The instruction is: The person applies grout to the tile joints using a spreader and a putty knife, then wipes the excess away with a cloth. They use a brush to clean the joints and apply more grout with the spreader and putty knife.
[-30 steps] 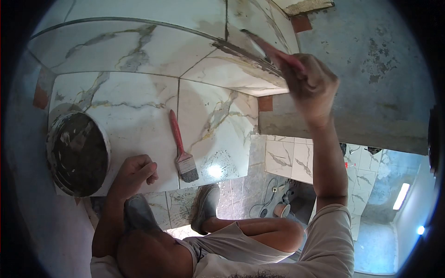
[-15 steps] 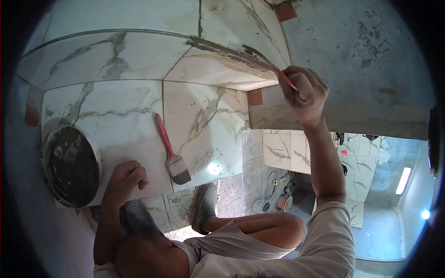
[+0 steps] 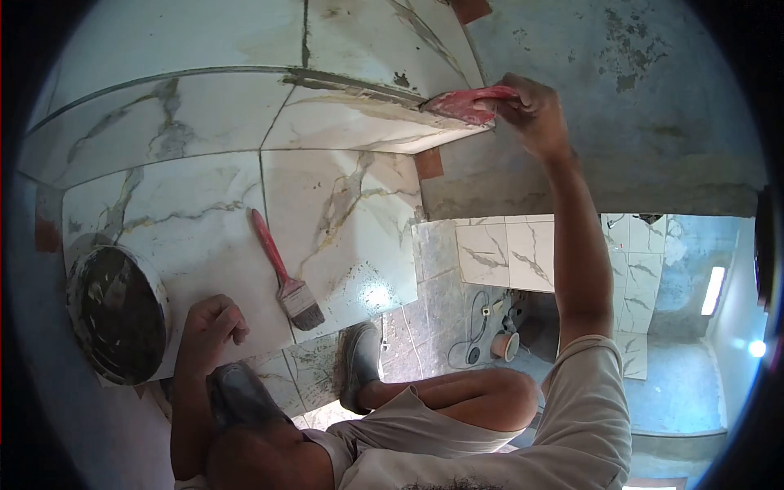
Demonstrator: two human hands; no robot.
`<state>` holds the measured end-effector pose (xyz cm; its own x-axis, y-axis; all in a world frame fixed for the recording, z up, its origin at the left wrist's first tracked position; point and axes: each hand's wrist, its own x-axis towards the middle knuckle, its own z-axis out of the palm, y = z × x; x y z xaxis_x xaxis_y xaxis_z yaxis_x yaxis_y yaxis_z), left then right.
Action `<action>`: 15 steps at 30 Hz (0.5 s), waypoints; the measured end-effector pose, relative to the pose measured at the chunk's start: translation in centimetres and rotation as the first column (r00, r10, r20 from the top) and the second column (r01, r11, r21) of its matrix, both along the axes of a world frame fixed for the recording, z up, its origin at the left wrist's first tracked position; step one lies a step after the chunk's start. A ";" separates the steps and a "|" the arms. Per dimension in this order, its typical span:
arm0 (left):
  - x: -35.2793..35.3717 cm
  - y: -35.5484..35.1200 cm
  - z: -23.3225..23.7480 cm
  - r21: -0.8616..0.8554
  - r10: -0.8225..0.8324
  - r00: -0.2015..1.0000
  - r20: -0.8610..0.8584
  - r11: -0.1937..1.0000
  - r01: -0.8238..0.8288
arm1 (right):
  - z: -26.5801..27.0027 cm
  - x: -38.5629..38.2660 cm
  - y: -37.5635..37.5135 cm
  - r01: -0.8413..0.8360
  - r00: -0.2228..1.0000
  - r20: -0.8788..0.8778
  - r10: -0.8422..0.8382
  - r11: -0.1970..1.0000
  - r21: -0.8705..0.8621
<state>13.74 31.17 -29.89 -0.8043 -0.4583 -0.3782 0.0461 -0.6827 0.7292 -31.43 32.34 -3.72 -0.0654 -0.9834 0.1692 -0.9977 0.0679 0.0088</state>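
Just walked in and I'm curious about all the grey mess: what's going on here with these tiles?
A person sits by marble-look tiles. The right hand holds a red spatula against a grey-filled joint between two tiles. The left hand rests as a fist on a tile, holding nothing, beside a round tub of grey paste. A red-handled brush lies untouched on the tile nearby.
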 end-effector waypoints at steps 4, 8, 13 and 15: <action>-0.1 -0.1 0.2 0.016 0.005 1.000 0.003 1.000 -0.005 | 3.4 -1.2 0.9 0.004 0.996 0.087 0.002 0.998 -0.069; -0.2 0.0 0.3 0.017 0.017 1.000 -0.015 1.000 -0.016 | 2.9 -0.1 2.2 0.015 0.918 0.395 -0.041 0.998 0.069; 0.0 0.1 -0.2 0.018 0.011 1.000 0.001 1.000 -0.011 | -1.4 1.3 2.0 -0.094 0.996 -0.002 0.094 0.995 0.046; 0.1 0.1 0.1 -0.007 0.003 1.000 0.008 1.000 -0.003 | -2.3 0.9 2.4 -0.178 0.977 -0.128 0.173 0.984 -0.027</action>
